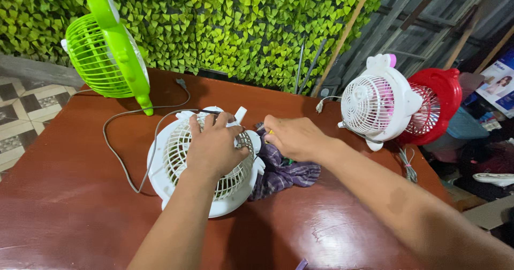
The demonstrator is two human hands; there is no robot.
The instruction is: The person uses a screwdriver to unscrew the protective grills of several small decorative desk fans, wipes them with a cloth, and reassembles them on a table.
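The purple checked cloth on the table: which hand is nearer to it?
Right. The right hand rests directly on the purple checked cloth, at its upper edge. The left hand lies flat on the white fan grille, beside the cloth.

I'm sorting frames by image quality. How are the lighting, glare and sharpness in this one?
Head view: light is even and fairly bright; the table shows soft glare patches near the bottom; the left hand on the white fan and the right hand over the cloth are sharp; wide-lens bending curves the table edges; the far right background is dimmer.
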